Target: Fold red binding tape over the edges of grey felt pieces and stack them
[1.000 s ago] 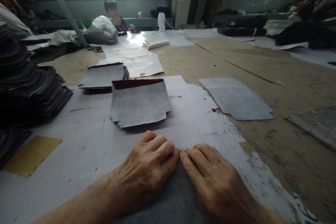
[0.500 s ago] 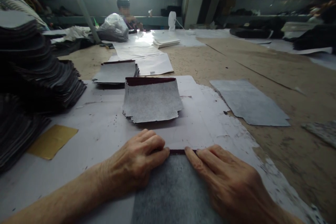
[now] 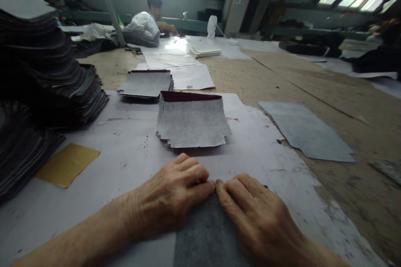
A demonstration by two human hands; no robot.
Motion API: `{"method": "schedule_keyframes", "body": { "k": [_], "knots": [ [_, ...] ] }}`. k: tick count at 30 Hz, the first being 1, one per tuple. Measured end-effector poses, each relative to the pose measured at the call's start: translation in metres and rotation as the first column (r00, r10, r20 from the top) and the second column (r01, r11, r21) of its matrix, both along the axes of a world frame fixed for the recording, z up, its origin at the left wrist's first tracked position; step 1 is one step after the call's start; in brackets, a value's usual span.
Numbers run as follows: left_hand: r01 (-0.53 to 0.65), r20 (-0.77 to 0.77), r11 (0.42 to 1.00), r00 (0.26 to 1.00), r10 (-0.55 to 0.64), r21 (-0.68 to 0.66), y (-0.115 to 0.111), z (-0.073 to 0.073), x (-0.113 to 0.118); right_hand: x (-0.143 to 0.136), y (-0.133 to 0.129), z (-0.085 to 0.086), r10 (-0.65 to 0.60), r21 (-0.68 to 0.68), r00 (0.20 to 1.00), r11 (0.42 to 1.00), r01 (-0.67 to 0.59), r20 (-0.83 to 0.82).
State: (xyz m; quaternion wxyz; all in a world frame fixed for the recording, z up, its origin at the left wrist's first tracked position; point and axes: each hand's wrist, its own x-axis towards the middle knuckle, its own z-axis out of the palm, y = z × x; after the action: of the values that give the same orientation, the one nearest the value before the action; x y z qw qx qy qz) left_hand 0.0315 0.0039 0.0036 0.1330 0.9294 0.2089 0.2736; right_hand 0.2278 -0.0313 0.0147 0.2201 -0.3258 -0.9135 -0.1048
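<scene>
I see the sheet [image 3: 208, 235], grey and faintly mottled, on the white paper [image 3: 125, 167]. The left hand [image 3: 173, 192] and right hand [image 3: 261, 212], fingers bent and tips nearly meeting, rest at its far edge; whether either pinches it I can't tell. They hide most of that edge, and my view cuts off the near end.
</scene>
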Motion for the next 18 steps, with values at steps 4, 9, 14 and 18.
{"method": "schedule_keyframes", "body": {
  "k": [4, 9, 14, 18],
  "knots": [
    [0.009, 0.018, 0.985, 1.000, -0.006, -0.172, 0.003, 0.002, -0.020, 0.005, -0.001, 0.001, 0.025, 0.024, 0.998, 0.999, -0.026, 0.062],
    [0.028, -0.011, 0.983, 0.999, -0.030, -0.180, 0.005, 0.004, -0.027, 0.007, -0.001, 0.000, 0.029, -0.014, 0.997, 1.000, -0.028, 0.065],
    [0.029, -0.031, 0.992, 0.999, -0.033, -0.122, 0.005, 0.006, -0.023, 0.006, -0.001, 0.000, 0.021, -0.015, 0.996, 1.000, -0.020, 0.089],
    [0.038, -0.090, 0.999, 0.995, -0.041, -0.033, 0.001, 0.011, -0.020, 0.002, 0.001, 0.006, 0.022, 0.009, 0.987, 1.000, -0.023, 0.162]
  ]
}}
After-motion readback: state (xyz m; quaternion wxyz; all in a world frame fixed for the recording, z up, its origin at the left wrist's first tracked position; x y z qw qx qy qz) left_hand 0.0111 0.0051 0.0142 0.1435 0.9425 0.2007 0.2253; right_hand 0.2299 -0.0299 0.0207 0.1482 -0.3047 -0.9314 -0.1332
